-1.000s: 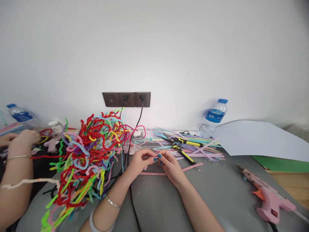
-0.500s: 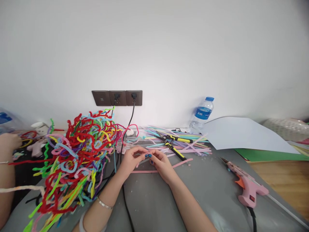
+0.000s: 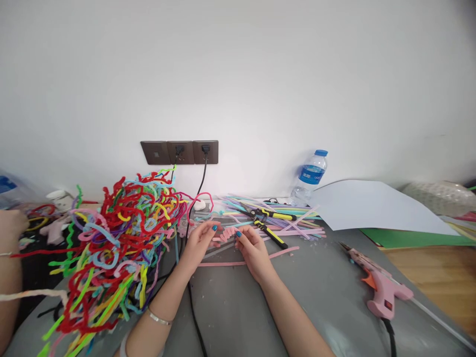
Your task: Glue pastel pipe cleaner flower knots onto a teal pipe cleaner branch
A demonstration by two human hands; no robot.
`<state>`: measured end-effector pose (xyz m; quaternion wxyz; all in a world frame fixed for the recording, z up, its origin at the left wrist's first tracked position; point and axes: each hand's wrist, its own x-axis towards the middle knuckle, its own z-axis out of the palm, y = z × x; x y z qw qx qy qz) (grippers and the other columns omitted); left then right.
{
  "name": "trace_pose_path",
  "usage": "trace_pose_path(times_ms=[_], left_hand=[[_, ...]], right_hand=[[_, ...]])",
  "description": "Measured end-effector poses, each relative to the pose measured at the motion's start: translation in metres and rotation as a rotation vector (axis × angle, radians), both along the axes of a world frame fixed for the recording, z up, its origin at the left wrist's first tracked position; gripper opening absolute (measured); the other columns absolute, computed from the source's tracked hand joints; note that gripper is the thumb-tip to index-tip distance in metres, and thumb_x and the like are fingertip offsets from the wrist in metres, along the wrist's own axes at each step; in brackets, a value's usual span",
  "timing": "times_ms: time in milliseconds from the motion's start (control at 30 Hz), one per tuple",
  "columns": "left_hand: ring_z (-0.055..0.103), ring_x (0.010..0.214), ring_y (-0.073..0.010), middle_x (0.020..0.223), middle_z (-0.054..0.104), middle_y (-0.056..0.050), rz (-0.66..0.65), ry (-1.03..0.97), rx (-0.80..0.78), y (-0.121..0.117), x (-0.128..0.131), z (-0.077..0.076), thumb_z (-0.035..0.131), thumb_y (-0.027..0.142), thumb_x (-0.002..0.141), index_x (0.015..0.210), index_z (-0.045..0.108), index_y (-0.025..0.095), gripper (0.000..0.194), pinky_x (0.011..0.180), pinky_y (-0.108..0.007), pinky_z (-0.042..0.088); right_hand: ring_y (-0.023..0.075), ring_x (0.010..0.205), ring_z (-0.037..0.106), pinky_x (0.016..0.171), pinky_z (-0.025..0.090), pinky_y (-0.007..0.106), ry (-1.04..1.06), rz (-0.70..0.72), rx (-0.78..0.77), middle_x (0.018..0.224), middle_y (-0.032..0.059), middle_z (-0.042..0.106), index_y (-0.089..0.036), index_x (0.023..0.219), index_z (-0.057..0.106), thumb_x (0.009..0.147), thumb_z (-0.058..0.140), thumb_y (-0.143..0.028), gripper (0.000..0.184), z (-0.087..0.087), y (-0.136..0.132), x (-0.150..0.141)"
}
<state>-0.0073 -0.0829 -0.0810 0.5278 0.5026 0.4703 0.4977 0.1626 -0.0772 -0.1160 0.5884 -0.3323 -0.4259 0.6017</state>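
A pink pipe cleaner (image 3: 226,234), its middle bent into tight coils or zigzags, is stretched between my two hands above the grey table. Its left end goes into the fingers of my left hand (image 3: 201,243), which are closed on it. My right hand (image 3: 253,249) pinches the other end between thumb and fingers. Below them a straight pink pipe cleaner (image 3: 223,264) lies on the table. Pastel pipe cleaners (image 3: 301,230) are strewn just behind my hands, with yellow-and-black pliers (image 3: 268,232) on top.
A tangled heap of colourful pipe cleaners (image 3: 122,238) fills the left, beside another person's arm (image 3: 10,277). A black cable (image 3: 193,312) crosses the table. On the right are a pink glue gun (image 3: 385,292), white paper (image 3: 383,206), green sheets (image 3: 416,239) and a water bottle (image 3: 311,173).
My hands have moved slightly apart, and the bent pink pipe cleaner now shows between them. Before, my fingertips were together and mostly hid it.
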Motion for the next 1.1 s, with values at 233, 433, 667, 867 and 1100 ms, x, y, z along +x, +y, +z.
trace_pose_path(times_ms=[233,433,667,867,1100], left_hand=[[0.052,0.042,-0.0088,0.058,0.062,-0.002,-0.121,-0.028,-0.250,-0.005,0.003,0.002,0.067,0.070,0.071,0.074,0.060,0.015,0.055,0.040,-0.018,0.037],[0.053,0.048,-0.0071,0.063,0.062,-0.001,-0.157,-0.046,-0.253,-0.007,0.001,0.010,0.074,0.062,0.068,0.070,0.057,0.016,0.049,0.045,-0.016,0.038],[0.052,0.058,-0.0107,0.065,0.057,0.003,-0.094,0.040,-0.067,-0.004,0.001,0.003,0.073,0.049,0.071,0.076,0.057,0.019,0.035,0.052,-0.020,0.041],[0.051,0.062,-0.0124,0.064,0.057,0.003,-0.092,0.208,0.127,-0.002,0.002,-0.004,0.069,0.031,0.074,0.069,0.060,0.018,0.016,0.059,-0.022,0.041],[0.058,0.071,-0.0156,0.074,0.065,0.000,-0.119,0.300,0.241,-0.002,0.004,-0.007,0.062,0.027,0.078,0.075,0.065,0.018,0.010,0.062,-0.023,0.044]], right_hand=[[0.0157,0.069,0.058,0.070,0.047,0.029,-0.010,-0.078,0.069,0.078,-0.0008,0.064,-0.024,0.083,0.066,0.077,0.079,-0.052,0.032,-0.001,0.000,0.002],[0.0160,0.068,0.058,0.068,0.047,0.029,-0.060,-0.089,0.106,0.076,-0.0013,0.062,-0.023,0.084,0.065,0.080,0.078,-0.050,0.030,-0.001,0.000,0.002],[0.0163,0.067,0.055,0.067,0.045,0.029,-0.093,-0.063,0.120,0.070,-0.0020,0.059,-0.023,0.078,0.062,0.083,0.075,-0.049,0.029,0.000,-0.001,0.002],[0.0185,0.076,0.060,0.072,0.048,0.031,-0.101,-0.013,0.126,0.086,0.0024,0.066,-0.023,0.073,0.059,0.082,0.076,-0.050,0.033,0.002,-0.002,0.002],[0.0213,0.085,0.064,0.080,0.051,0.035,-0.115,0.070,0.116,0.096,0.0053,0.070,-0.022,0.072,0.059,0.082,0.076,-0.049,0.033,0.005,-0.003,0.000]])
